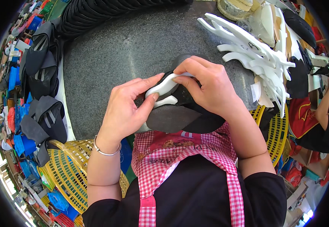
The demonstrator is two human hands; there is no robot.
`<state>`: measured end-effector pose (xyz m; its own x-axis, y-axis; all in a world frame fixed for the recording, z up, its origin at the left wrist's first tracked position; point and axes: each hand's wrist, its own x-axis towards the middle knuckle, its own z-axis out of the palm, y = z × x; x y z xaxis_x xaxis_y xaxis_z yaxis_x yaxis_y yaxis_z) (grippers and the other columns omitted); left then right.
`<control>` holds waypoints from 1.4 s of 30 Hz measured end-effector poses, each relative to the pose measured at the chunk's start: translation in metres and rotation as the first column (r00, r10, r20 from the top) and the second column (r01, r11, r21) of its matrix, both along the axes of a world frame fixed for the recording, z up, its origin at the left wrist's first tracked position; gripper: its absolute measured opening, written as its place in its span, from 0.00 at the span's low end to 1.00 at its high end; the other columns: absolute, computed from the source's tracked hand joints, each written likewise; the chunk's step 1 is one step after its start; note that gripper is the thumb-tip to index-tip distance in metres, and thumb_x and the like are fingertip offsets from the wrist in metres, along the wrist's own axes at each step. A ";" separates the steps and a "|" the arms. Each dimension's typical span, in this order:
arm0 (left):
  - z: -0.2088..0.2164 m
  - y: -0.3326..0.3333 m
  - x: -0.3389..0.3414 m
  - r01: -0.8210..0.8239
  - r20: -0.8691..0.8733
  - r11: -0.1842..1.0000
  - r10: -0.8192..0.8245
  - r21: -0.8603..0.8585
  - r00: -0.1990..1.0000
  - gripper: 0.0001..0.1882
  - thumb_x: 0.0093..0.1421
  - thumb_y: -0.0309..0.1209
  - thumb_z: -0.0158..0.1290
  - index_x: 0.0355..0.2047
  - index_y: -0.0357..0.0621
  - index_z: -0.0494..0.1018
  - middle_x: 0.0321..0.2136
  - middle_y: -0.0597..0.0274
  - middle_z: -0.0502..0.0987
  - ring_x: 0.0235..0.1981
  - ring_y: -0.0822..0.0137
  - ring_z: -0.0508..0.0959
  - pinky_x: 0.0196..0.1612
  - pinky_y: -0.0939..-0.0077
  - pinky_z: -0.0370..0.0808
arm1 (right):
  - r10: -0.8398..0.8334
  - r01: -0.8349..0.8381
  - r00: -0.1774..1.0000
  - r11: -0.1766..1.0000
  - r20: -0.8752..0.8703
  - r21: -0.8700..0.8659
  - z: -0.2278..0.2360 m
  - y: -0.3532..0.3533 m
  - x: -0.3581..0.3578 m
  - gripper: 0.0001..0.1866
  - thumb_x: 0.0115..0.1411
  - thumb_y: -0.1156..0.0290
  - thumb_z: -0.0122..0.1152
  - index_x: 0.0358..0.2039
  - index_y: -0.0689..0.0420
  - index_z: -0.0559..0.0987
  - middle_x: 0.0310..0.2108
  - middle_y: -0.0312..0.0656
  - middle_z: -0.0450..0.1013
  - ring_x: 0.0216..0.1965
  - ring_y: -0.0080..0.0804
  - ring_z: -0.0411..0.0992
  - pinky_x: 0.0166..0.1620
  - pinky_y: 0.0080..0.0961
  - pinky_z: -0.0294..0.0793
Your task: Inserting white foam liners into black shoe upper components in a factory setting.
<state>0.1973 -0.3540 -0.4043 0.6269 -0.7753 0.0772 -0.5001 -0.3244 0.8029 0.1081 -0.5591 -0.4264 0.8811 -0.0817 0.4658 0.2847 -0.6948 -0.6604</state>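
White foam-like curved strip (164,87), just one between the two hands, lies over a dark grey and black sheet-material piece (174,118) at the near edge of the table, in the middle of the scene. One short white end (166,101) shows just nearer than it; whether the two are joined, I cannot tell. The left hand (128,100) pinches the strip's left part, thumb on the near side and fingers on the far side. The right hand (210,83) pinches its right end between thumb and forefinger, the other fingers curled behind. One silver-coloured bangle (107,153) circles the left wrist.

Beneath lies one speckled dark grey tabletop (100,75). Along its far left edge runs one long row of overlapping black pieces (96,17), too closely packed to count. Farther left hang two clusters of black slotted pieces, one far (43,72) and one near (49,121). At far right sits one heap of white wavy strips (253,49), several but too tangled to number, with one pale yellowish roll (234,9) beyond. Two yellow openwork plastic baskets stand near, one left (67,174) and one right (278,132). One other person's forearm (323,106) shows at the right rim.
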 end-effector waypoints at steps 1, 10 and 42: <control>0.000 0.000 0.000 0.000 0.000 1.000 0.000 0.000 1.000 0.23 0.55 0.22 0.56 0.53 0.43 0.78 0.25 0.54 0.76 0.22 0.64 0.75 0.30 0.73 0.72 | -0.004 0.003 1.000 1.000 -0.010 -0.020 0.000 0.000 0.000 0.06 0.57 0.72 0.65 0.33 0.56 0.76 0.27 0.42 0.75 0.27 0.47 0.76 0.28 0.38 0.75; -0.003 -0.001 0.003 0.096 0.058 0.995 -0.094 -0.038 0.994 0.25 0.53 0.20 0.56 0.53 0.44 0.77 0.26 0.57 0.74 0.26 0.62 0.76 0.31 0.71 0.72 | -0.016 -0.009 0.995 0.967 -0.097 -0.255 0.007 0.002 -0.004 0.07 0.56 0.69 0.64 0.31 0.55 0.75 0.25 0.39 0.72 0.25 0.44 0.76 0.28 0.38 0.76; 0.012 -0.029 0.003 0.051 0.218 0.990 -0.080 0.133 0.973 0.16 0.53 0.27 0.62 0.43 0.41 0.81 0.26 0.54 0.73 0.26 0.56 0.76 0.31 0.68 0.70 | -0.094 0.115 0.992 0.951 0.086 -0.288 -0.004 0.001 -0.006 0.11 0.53 0.70 0.67 0.28 0.55 0.71 0.21 0.38 0.68 0.19 0.39 0.74 0.20 0.32 0.72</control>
<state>0.2000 -0.3832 -0.3922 0.5527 -0.8264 0.1082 -0.6844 -0.3760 0.6247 0.1017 -0.5584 -0.4304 0.8392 -0.0226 0.5433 0.2385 -0.8827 -0.4050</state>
